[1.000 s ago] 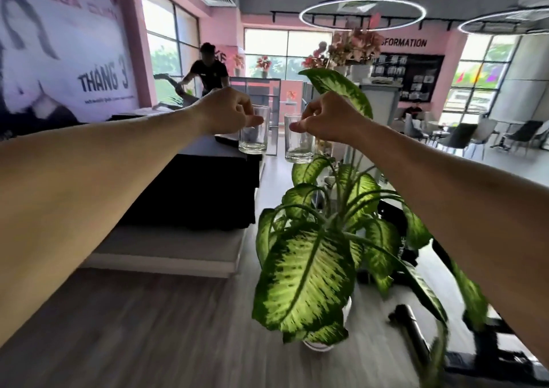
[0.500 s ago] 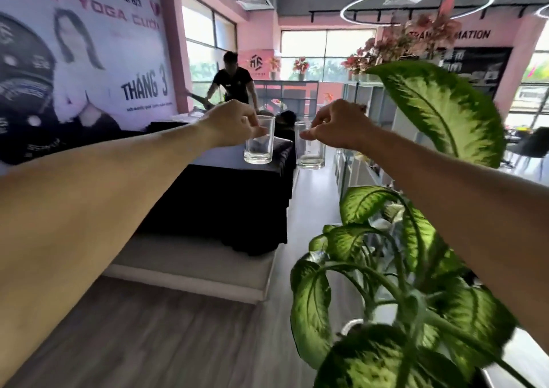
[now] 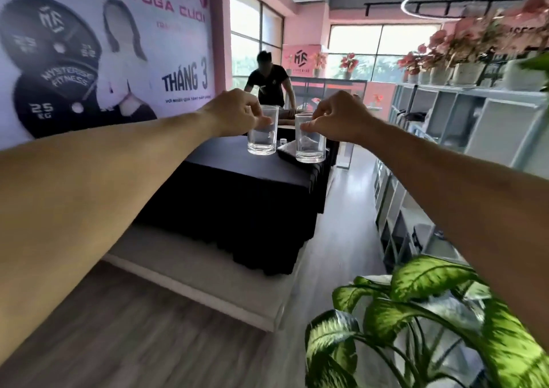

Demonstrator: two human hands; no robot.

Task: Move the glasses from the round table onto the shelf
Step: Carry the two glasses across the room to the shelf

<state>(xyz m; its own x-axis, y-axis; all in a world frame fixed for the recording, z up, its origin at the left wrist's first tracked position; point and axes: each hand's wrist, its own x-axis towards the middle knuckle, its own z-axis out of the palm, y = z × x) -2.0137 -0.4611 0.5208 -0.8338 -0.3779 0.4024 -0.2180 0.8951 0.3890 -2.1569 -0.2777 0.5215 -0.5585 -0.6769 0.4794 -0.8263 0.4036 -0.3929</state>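
Large wall banner point(image 3: 104, 49) at left, printed with weight plates, a figure and the words "THÁNG 3". White shelf unit point(image 3: 463, 126) of open cubbies along the right side, topped by a row of potted pink flowers point(image 3: 439, 52). Long table under a black skirted cloth point(image 3: 246, 197) in the middle, standing on a pale low platform point(image 3: 193, 274) over grey wood flooring. Green-and-cream leafy plant point(image 3: 416, 313) at lower right, close to the camera. Person in a black shirt point(image 3: 269, 81) in the background, leaning over something beyond the table.

Two bare forearms stretched forward from the lower corners. Left hand point(image 3: 234, 112) curled, fingertips and thumb pinching the rim of the left glass point(image 3: 262, 130). Right hand point(image 3: 338, 117) curled the same way, pinching the rim of the right glass point(image 3: 310, 138). Both glasses clear, empty, upright, hanging from the fingers side by side with a small gap between them, lifted in the air in front of the black table and not resting on it. Both well apart from the shelf unit, which sits off to the right.
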